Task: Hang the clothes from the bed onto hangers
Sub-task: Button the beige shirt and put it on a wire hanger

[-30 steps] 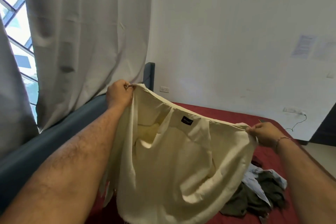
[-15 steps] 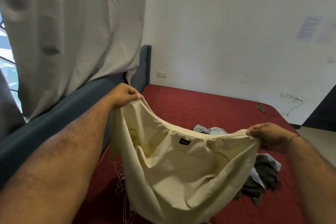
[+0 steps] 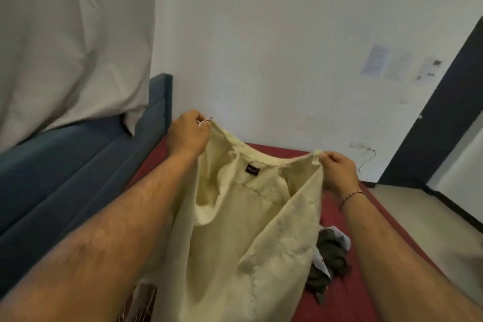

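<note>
Cream garment point(image 3: 243, 238), both hands' fingers point(image 3: 329, 157) pinching

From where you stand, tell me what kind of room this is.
Most likely a bedroom: a bed with a red sheet and a blue headboard, a curtain, and clothes lying on the bed.

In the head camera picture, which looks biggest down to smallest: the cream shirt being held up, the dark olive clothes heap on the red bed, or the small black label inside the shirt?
1. Cream shirt, though it hangs nearest the camera.
2. Dark olive clothes heap.
3. Small black label.
</note>
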